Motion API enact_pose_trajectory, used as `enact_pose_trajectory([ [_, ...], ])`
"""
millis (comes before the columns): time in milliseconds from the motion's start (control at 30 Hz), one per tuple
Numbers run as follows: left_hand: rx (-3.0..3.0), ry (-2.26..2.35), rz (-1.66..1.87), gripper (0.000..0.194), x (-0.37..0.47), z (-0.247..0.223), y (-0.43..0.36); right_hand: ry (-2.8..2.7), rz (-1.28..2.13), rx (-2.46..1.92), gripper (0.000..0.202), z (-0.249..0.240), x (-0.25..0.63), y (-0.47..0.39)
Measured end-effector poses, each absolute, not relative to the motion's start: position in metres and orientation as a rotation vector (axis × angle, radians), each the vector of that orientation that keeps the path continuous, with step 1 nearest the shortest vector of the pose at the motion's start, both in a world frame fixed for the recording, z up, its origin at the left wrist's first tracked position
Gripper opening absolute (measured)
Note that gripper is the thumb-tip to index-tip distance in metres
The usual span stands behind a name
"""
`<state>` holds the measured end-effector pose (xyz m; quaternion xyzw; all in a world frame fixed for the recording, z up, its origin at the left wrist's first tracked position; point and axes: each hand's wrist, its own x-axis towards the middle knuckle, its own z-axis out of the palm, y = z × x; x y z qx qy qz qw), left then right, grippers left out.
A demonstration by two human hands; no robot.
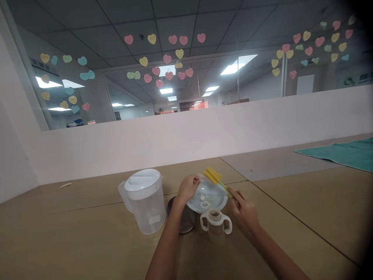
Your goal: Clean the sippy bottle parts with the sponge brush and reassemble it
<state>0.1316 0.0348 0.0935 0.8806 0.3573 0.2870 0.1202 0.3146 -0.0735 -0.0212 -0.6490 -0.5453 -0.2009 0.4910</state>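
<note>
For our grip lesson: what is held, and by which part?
Right hand: yellow brush, by its green handle. Left hand: cannot tell whether it holds anything.

A pale wall [175, 136] ran behind the brown table [305, 217], with a wide window [256, 83] set above it. Heart-shaped notes [128, 39] in pink, yellow, green and blue were stuck across the glass in loose clusters at the left, middle and right. In the glass showed a dark tiled ceiling [189, 23] with bright light panels [239, 64] and, lower down, something red [199, 105], too small to make out. A teal cloth [346, 153] lay at the far right, and a small yellowish scrap [65, 185] near the left wall.
</note>
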Motion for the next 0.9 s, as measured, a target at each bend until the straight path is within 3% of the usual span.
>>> enact_pose_trajectory([
  [333, 2.419, 0.998, 1.010, 0.019, 0.123, 0.098, 0.033, -1.581, -0.600, -1.465, 0.040, -0.025, 0.321, -0.076],
  [500, 2.425, 1.182, 0.815, 0.028, 0.107, 0.104, 0.032, -1.618, -0.792, -1.489, 0.036, -0.033, 0.331, -0.074],
  [767, 2.403, 1.685, 0.355, 0.013, 0.092, 0.088, 0.029, -1.397, -0.917, -1.678, 0.035, -0.035, 0.342, -0.072],
  [900, 2.358, 1.765, 0.220, 0.026, 0.094, 0.075, 0.031, -1.356, -0.822, -1.771, 0.037, -0.034, 0.346, -0.074],
])
